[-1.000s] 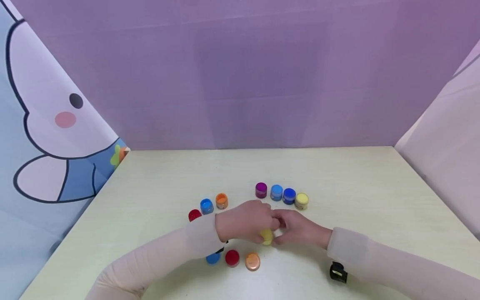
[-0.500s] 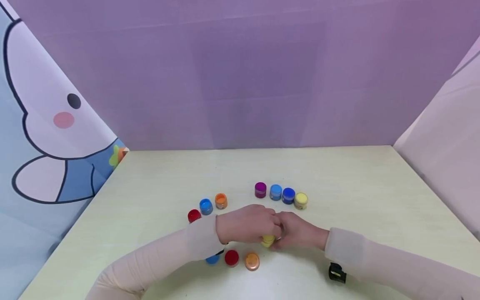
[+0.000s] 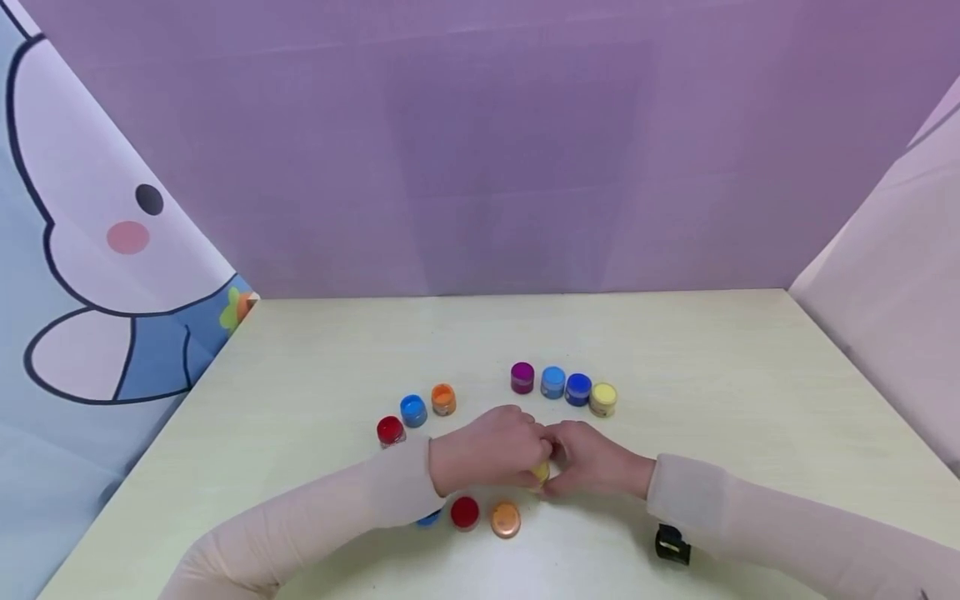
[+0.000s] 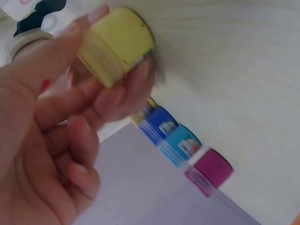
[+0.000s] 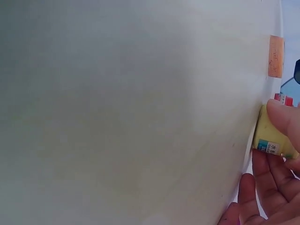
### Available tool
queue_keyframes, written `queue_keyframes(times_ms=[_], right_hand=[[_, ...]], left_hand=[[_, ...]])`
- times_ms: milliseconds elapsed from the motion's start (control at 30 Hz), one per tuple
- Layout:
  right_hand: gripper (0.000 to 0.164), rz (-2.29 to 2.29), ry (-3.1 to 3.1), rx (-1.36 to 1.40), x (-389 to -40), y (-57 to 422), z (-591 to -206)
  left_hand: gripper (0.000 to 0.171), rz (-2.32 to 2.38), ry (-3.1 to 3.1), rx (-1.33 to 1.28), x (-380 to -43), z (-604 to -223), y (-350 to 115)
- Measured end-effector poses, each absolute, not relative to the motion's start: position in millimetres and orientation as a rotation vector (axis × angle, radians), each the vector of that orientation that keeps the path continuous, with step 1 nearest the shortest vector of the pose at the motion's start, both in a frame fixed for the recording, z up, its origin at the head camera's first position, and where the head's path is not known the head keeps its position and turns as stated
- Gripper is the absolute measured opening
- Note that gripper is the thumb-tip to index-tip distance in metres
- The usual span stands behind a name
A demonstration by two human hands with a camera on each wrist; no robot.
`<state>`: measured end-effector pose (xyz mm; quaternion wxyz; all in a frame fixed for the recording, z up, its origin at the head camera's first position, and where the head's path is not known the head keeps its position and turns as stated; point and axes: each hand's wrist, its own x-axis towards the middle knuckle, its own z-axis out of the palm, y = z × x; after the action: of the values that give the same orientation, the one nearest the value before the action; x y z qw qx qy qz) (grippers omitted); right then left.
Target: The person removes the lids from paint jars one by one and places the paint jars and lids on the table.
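Above the table, a small yellow paint jar [image 3: 542, 472] is held between both hands. My left hand [image 3: 491, 450] bends over its top, with thumb and forefinger at the lid end. My right hand [image 3: 600, 458] grips the body from the other side. Seen in the left wrist view, the yellow jar [image 4: 124, 37] is tilted; its pale lid rim lies by my left thumb, while the other left fingers curl loosely. In the right wrist view, a printed label shows on the yellow jar [image 5: 269, 131] between my right thumb and fingers.
Beyond the hands stand purple [image 3: 522, 377], light blue [image 3: 553, 382], dark blue [image 3: 578, 389] and yellow [image 3: 603, 399] jars. Orange [image 3: 444, 399], blue [image 3: 413, 410] and red [image 3: 390, 430] ones are at left. Nearer lie red [image 3: 465, 513] and pale orange [image 3: 506, 520] jars; my left sleeve partly covers a blue one [image 3: 429, 518].
Half a second ago the yellow jar showed more below my left fingers; now they hide most of it. Both hands shift only slightly. The jars on the table stay put.
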<state>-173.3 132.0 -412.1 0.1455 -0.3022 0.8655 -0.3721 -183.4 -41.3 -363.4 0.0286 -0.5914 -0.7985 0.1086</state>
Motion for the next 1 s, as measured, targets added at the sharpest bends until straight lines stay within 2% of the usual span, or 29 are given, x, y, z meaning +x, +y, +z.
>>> queue_keyframes(times_ms=[233, 400, 533, 700, 1000], right_hand=[[0.029, -1.062, 2.496, -0.863, -174, 132, -412], [0.031, -1.126, 2.431, -0.861, -174, 133, -411], [0.031, -1.155, 2.411, -0.851, -174, 134, -410], [0.029, -1.143, 2.435, -0.840, -174, 132, -410], [0.028, -1.118, 2.464, -0.869, -172, 129, -410]], left_hand=[[0.029, 0.364, -2.553, -1.716, -177, -363, -36], [0.037, 0.309, -2.512, -1.878, -183, -357, -41], [0.032, 0.289, -2.419, -2.035, -189, -353, -44], [0.023, 0.273, -2.416, -2.069, -192, -353, -42], [0.017, 0.275, -2.550, -1.891, -190, -357, -40]])
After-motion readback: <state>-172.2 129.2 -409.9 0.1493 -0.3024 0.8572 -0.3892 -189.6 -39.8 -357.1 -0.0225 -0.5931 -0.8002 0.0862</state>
